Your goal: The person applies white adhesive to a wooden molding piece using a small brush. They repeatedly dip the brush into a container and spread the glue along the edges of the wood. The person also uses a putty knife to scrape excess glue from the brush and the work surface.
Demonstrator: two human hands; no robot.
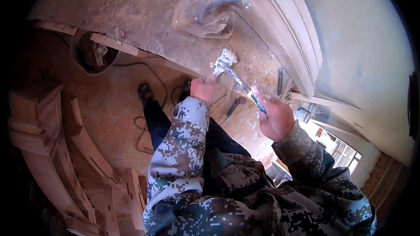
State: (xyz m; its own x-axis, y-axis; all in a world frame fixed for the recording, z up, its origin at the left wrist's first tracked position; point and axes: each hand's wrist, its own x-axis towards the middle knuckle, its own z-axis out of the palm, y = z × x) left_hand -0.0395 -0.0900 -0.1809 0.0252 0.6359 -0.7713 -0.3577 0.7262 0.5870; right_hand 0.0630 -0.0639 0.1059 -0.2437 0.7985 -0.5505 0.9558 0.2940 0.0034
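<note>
Putty knives (234, 78) are held crossed at the middle of the scene, close against a dusty wooden door (144, 17). The right hand (275, 120) is clenched round a handle with a blue-and-yellow end, its blade running up and left. The left hand (203, 89) is closed on the second knife, whose broad blade, loaded with pale filler (224, 59), points at the door. Farther up, a door handle (210, 11) is seen wrapped in clear plastic, and a moulded frame (284, 30) stands to the right. A bucket (92, 54) sits on the floor at the far left, with a cable (144, 126) trailing near the feet.

Filler could be dropped from the loaded blade if it is tilted while the blades are scraped together. A slipping edge could gouge the soft wood or nick the left fingers. The cable underfoot could be tripped over.
</note>
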